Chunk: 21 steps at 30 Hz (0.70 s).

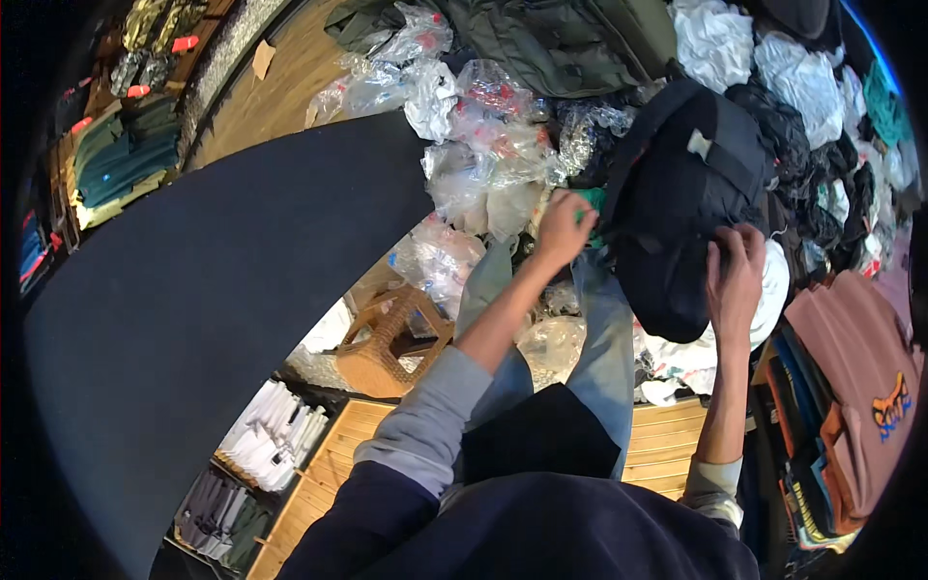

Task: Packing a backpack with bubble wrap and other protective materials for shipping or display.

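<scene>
A black fabric backpack [670,210] with wide straps stands to the right, beside the person's right leg. My right hand [736,279] rests against its lower right side with the fingers bent; whether they grip the fabric cannot be told. My left hand [565,228] is over the knees, left of the backpack, its fingers curled near a green item [593,210]. What lies between those fingertips is too small to tell. Crumpled clear plastic bags [493,152] heap up just beyond the left hand. A white item [772,290] shows behind the right hand.
A large dark flat surface [217,239] spans the left. Below it stand a brown plastic stool [391,341] and shelves of folded white clothes [275,435]. An olive bag [551,43] lies at the top. White and black plastic bags [805,94] and folded pink clothing [855,377] are at right.
</scene>
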Motion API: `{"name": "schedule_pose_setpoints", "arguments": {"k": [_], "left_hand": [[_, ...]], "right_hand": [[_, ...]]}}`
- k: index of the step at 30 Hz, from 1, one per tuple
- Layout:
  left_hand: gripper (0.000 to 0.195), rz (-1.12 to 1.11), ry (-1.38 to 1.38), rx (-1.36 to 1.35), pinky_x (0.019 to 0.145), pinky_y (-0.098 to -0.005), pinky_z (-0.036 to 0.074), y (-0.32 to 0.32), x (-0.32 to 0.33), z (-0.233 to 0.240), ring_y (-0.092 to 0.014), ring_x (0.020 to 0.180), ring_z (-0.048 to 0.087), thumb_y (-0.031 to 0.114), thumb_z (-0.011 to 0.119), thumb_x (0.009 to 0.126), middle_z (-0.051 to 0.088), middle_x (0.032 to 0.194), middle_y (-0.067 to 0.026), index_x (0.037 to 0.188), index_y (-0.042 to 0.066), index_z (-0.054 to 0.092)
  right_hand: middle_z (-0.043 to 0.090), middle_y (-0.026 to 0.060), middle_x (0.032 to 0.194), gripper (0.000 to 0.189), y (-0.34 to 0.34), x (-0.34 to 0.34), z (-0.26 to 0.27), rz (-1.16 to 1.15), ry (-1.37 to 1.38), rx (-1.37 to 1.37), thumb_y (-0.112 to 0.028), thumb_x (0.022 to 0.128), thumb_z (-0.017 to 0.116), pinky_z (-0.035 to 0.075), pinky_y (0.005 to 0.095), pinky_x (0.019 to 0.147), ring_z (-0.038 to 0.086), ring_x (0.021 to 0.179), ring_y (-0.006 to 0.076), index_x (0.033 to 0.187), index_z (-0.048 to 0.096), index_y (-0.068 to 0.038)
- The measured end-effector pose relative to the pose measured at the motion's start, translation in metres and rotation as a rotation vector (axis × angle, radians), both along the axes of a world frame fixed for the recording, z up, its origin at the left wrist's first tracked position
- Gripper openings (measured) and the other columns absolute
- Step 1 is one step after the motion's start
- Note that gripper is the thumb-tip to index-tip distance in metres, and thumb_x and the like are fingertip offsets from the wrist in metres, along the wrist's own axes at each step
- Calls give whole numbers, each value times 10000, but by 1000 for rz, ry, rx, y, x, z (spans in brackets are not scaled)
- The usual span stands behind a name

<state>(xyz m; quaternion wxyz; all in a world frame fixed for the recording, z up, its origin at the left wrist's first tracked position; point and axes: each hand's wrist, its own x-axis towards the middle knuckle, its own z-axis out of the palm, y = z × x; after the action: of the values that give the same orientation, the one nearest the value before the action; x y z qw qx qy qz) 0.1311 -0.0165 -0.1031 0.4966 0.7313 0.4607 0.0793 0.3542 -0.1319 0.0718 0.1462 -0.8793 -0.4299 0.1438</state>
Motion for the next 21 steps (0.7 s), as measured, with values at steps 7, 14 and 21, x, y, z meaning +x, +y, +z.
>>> {"name": "schedule_pose_setpoints", "arguments": {"k": [7, 14, 21], "left_hand": [[224, 263, 219, -183, 757, -372, 547, 6, -116, -85, -256, 813, 693, 226, 731, 899, 632, 981, -141, 955, 20, 663], [182, 511, -51, -383, 735, -359, 568, -18, -53, -121, -252, 902, 696, 166, 722, 908, 644, 1020, -139, 1001, 29, 645], [354, 702, -146, -453, 723, -311, 564, -37, -93, -131, -201, 899, 668, 146, 706, 936, 598, 1111, -132, 1216, 17, 532]], "right_hand": [[612, 161, 1098, 232, 102, -71, -116, 47, 659, 74, -113, 878, 711, 531, 386, 888, 625, 1042, 335, 1061, 641, 10], [-22, 354, 1615, 1573, 157, -14, -397, -63, 8, -596, -836, 468, 785, 86, 681, 1168, 33, 1476, 575, 1613, -19, -117], [548, 276, 1102, 416, 125, -81, -429, 14, 102, -196, -153, 739, 737, 478, 544, 910, 515, 1065, 481, 1087, 575, 6]]}}
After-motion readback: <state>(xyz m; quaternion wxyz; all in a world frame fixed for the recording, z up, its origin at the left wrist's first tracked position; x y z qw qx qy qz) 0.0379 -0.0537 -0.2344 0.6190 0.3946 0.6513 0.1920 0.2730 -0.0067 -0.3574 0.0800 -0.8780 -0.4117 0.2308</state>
